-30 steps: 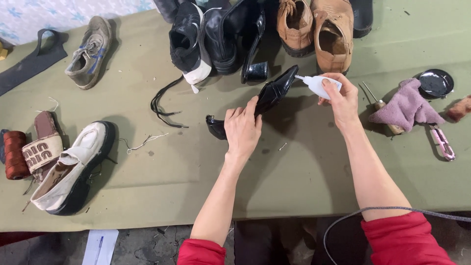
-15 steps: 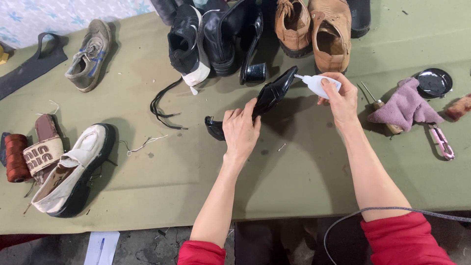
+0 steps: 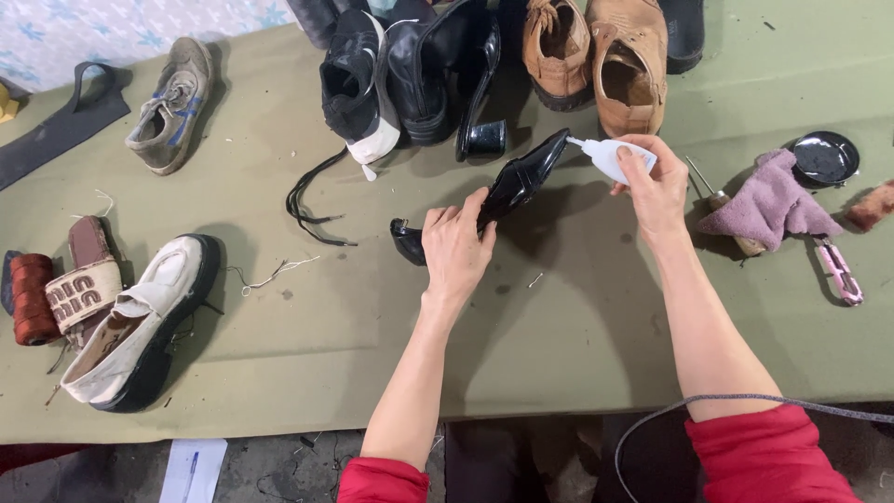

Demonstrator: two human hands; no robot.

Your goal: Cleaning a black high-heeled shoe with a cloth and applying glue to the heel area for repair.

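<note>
Item: two bare forearms in red sleeves, extended from the near edge over a desk (image 3: 577, 345) covered in olive-green cloth.

Left hand (image 3: 456, 250): reached forward and slightly rightward, palm down, fingers curled closed around the middle of a black glossy shoe (image 3: 510, 191), holding it against the cloth.

Right hand (image 3: 652, 186): raised a little further out, wrist bent inward, fingers and thumb closed on a small white bottle (image 3: 610, 156); its narrow nozzle pointed left and met the far end of the shoe.

Black glossy shoe: patent finish, narrow and pointed, lying diagonally at the desk's centre, near end low left, far end up right at the nozzle.

Near left: white and black sneaker (image 3: 140, 326) on its side, beside a brown spool of thread (image 3: 33, 298) and a striped strap.

Right: pink cloth (image 3: 768, 200), a wooden-handled awl partly under it, a round black tin lid (image 3: 825, 158), a small pink tool (image 3: 838, 270).

Middle: loose black lace (image 3: 307, 200).

Far edge: grey worn sneaker (image 3: 172, 102), black and white shoe (image 3: 358, 88), black heeled boot (image 3: 447, 74), pair of tan leather shoes (image 3: 605, 56).
</note>
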